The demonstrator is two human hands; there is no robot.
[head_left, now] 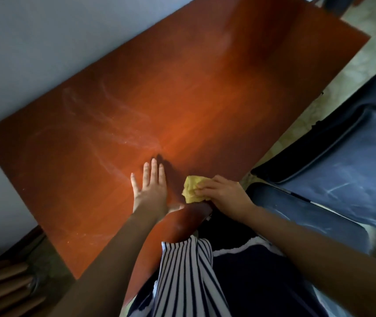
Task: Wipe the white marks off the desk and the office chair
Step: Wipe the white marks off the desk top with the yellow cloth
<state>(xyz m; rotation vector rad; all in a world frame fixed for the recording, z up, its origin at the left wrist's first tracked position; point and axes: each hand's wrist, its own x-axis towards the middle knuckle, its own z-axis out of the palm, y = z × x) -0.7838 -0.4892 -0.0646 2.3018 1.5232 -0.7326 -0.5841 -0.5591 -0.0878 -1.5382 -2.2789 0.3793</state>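
The reddish-brown desk (205, 92) fills the middle of the view. Faint white smears (104, 124) swirl across its left half. My left hand (150, 186) lies flat and open on the desk near the front edge, fingers spread. Just to its right, my right hand (223, 193) grips a crumpled yellow cloth (190, 188) that rests on the desk at the front edge. The blue office chair (342, 170) stands to the right, with white streaks (335, 188) on its seat.
A pale wall (34, 42) runs along the desk's far side. Tiled floor (347, 65) shows between the desk and the chair. Brown rolled tubes (2, 282) lie at the lower left. My striped top (187, 277) hangs below my arms.
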